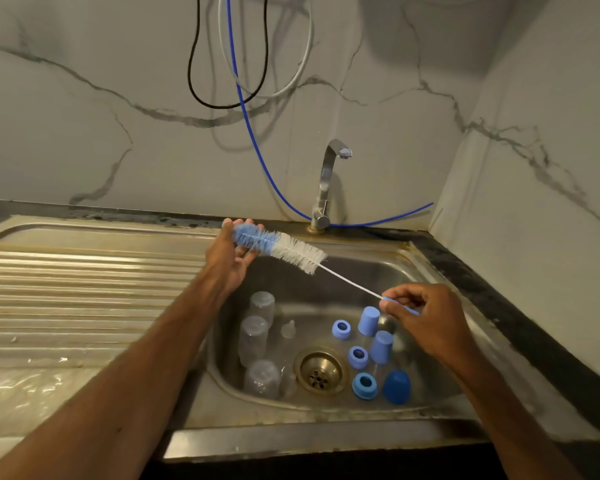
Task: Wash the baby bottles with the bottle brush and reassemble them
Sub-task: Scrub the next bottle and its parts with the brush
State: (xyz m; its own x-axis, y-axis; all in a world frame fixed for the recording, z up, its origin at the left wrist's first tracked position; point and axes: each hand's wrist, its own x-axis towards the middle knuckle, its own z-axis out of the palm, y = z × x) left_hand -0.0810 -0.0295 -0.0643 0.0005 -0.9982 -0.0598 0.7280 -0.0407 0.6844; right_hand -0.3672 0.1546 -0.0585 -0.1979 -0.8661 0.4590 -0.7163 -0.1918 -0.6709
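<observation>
Head camera: where was the bottle brush?

It was held up over the sink, slanting from upper left down to the right, clear of the basin floor.

And the hands?

The left hand was curled loosely round the blue bristle tip, thumb above and fingers below. The right hand pinched the blue handle end between thumb and fingertips, its other fingers bent.

What lay in the basin?

Three clear bottles stood upside down on the left, with a clear teat just beside them. Right of the drain sat three blue rings, two pale blue caps and a dark blue dome.

Was water running?

I could not tell; the tap stood behind the brush.
</observation>
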